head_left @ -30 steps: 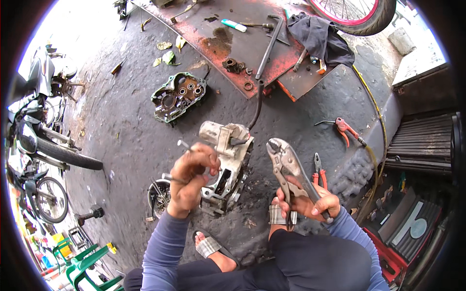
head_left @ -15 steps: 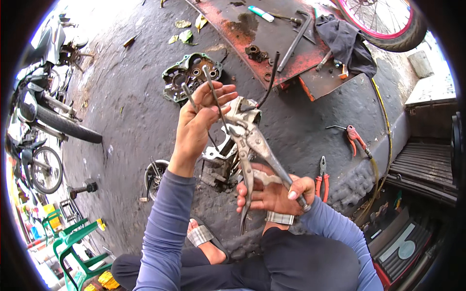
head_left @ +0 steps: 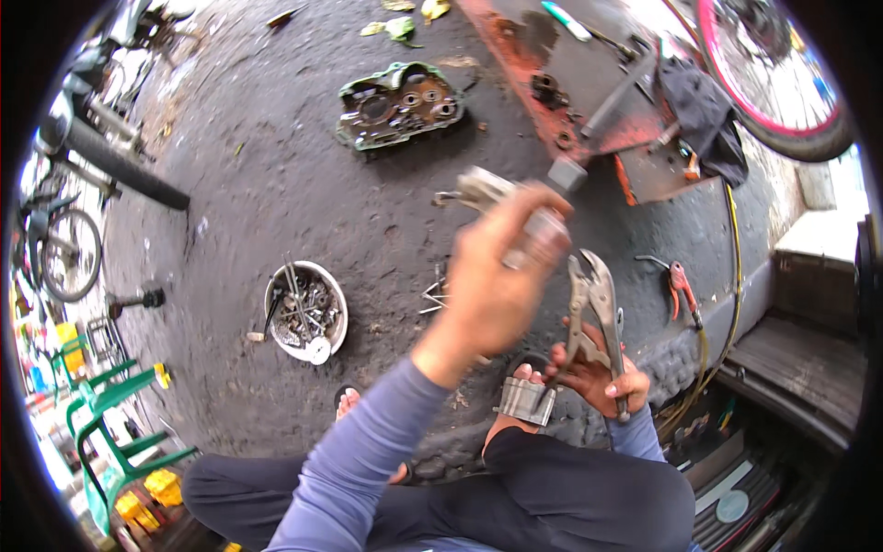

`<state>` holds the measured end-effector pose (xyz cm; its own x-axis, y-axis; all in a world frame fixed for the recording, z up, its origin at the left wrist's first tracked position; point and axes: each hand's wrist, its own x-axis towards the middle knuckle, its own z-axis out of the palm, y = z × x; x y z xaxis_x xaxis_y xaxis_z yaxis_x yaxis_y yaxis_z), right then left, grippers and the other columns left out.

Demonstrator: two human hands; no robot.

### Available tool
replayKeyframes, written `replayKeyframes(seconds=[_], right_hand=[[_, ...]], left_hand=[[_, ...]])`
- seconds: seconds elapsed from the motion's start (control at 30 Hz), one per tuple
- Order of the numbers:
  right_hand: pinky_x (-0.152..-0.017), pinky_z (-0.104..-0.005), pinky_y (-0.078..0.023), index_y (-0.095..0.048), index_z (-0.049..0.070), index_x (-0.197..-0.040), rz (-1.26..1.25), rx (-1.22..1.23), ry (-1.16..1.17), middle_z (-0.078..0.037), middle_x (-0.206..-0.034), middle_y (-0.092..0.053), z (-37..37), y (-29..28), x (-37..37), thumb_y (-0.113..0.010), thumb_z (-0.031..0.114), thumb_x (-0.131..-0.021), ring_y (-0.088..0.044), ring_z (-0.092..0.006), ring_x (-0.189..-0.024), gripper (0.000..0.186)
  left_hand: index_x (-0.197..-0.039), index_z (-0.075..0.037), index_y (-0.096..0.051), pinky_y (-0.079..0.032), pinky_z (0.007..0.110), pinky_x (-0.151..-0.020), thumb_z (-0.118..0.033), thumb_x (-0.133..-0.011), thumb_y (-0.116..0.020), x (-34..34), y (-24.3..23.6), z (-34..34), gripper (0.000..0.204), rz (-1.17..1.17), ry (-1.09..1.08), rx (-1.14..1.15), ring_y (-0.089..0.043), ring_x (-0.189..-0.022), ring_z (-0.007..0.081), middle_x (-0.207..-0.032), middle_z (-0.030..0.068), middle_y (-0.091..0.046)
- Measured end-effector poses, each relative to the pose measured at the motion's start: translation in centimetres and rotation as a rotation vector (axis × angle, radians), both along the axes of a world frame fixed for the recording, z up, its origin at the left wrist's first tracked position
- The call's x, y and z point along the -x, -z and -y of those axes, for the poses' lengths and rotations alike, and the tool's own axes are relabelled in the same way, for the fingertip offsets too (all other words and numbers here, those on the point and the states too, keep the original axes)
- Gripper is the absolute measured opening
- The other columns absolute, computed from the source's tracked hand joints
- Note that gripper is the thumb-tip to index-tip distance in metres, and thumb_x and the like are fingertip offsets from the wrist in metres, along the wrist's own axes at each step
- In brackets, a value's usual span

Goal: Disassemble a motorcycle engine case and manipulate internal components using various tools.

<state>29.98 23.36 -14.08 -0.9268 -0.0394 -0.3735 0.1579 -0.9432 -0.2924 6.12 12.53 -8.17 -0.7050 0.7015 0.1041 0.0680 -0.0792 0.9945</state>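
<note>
My left hand [head_left: 506, 267] is closed around a grey metal engine part, largely hidden by the hand and smeared by motion. A pale end of the engine part [head_left: 480, 189] shows beyond my knuckles. In my right hand [head_left: 602, 382] is a pair of locking pliers [head_left: 600, 299], handles against the palm and fingers. Its jaws point up and away from me, apart and with nothing between them. Left of my left forearm a white bowl [head_left: 342, 317] of small metal parts sits on the ground. Farther off lies an opened engine casing [head_left: 400, 109].
A red metal sheet [head_left: 515, 64] with tools and a dark cloth [head_left: 704, 110] is at the far right. An air blow gun [head_left: 679, 287] with a yellow hose lies to the right. Several thin rods [head_left: 436, 296] lie on the ground. Motorcycles and a green chair [head_left: 101, 405] stand left.
My left hand has left the thin rods and now grips the engine part, which has shifted away from its spot. The locking pliers have moved right with my right hand. The view has shifted.
</note>
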Motion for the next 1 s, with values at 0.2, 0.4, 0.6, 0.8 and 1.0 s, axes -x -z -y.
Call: replayKeyframes(seconds=[0.2,0.4,0.6,0.8,1.0], right_hand=[[-0.114,-0.0513,-0.035,-0.042,-0.002,-0.14,0.349,-0.167,0.3,-0.022,-0.138,-0.051,1.2,2.0,-4.9,-0.057,0.007,-0.055,-0.044,-0.0378,-0.135,0.087],[-0.104,-0.0526,-0.042,-0.034,-0.004,-0.141,0.169,0.061,0.166,-0.017,-0.12,-0.053,1.4,2.0,-6.4,-0.061,0.016,-0.053,-0.055,-0.0354,-0.112,0.095],[-0.097,-0.0509,-0.047,-0.031,-0.003,-0.144,0.012,0.006,-0.032,-0.019,-0.122,-0.052,1.7,-1.9,-2.2,-0.066,0.013,-0.061,-0.058,-0.0378,-0.11,0.092],[-0.116,-0.049,-0.029,-0.025,-0.004,-0.149,-0.207,0.134,-0.269,-0.023,-0.138,-0.048,3.8,-4.9,4.8,-0.069,0.019,-0.069,-0.044,-0.0431,-0.134,0.095],[-0.114,-0.0464,-0.032,-0.027,-0.002,-0.149,-0.23,0.227,-0.254,-0.02,-0.136,-0.048,4.8,-4.5,7.5,-0.065,0.017,-0.056,-0.046,-0.037,-0.132,0.102]], left_hand=[[-0.11,0.0,-0.061,-0.051,0.041,-0.073,-0.013,-0.089,-0.066,-6.5,0.0,1.0,0.025,-0.303,-0.073,-0.134,-0.065,-0.083,0.0349,-0.094,0.016,-0.065],[-0.111,-0.003,-0.063,-0.051,0.038,-0.067,-0.012,-0.089,-0.066,-2.1,-0.1,2.2,0.024,-0.206,0.123,-0.246,-0.066,-0.075,0.0307,-0.085,0.0136,-0.065],[-0.107,0.006,-0.063,-0.054,0.036,-0.085,-0.044,-0.104,-0.042,4.7,0.4,2.6,0.054,0.321,0.404,-0.187,-0.068,-0.091,0.0221,-0.098,0.0136,-0.069],[-0.13,-0.006,-0.054,-0.051,0.05,-0.096,-0.058,-0.101,-0.034,5.9,0.6,3.4,0.063,0.348,0.356,-0.128,-0.056,-0.123,0.0404,-0.133,0.0259,-0.056],[-0.128,-0.007,-0.054,-0.052,0.047,-0.094,-0.061,-0.1,-0.032,5.6,0.6,2.5,0.065,0.339,0.326,-0.104,-0.058,-0.121,0.039,-0.133,0.0252,-0.056]])
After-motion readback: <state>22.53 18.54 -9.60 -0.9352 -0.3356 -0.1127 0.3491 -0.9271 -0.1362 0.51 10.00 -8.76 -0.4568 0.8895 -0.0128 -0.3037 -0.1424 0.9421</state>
